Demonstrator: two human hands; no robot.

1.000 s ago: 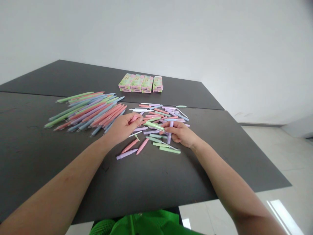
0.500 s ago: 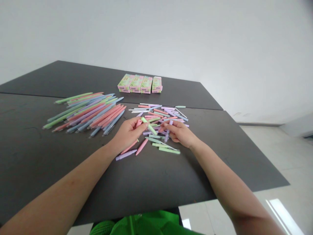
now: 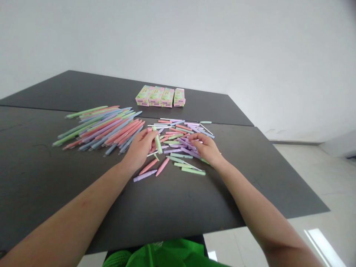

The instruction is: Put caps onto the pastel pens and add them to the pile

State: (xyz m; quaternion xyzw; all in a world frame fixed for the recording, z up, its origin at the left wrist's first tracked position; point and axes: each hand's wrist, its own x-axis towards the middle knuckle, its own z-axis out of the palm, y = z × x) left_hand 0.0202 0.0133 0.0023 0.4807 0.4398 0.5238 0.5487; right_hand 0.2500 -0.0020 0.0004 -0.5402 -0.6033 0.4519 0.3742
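My left hand [image 3: 139, 146] is closed on a light green pen barrel [image 3: 157, 141], which tilts down to the right. The end of a pink pen barrel [image 3: 150, 130] shows beside it in the same grip. My right hand [image 3: 206, 149] hovers at the right side of the loose pen parts, its thumb and fingers bent but apart. Nothing shows held in it, and purple pen parts [image 3: 190, 151] lie under and beside its fingertips. Nearer me are a pink tapered pen part [image 3: 162, 167], a purple one [image 3: 145, 175] and light green barrels [image 3: 193, 171].
A heap of pastel pens [image 3: 102, 128] lies at the left on the dark table [image 3: 167, 207]. Several small pink-and-green boxes [image 3: 156, 97] stand in a row at the back. Thin white refills [image 3: 158, 126] lie behind the loose parts.
My left hand has moved left with the green and pink barrels, and the green one now stands steeper. My right hand has let go of the purple barrel over the loose parts.
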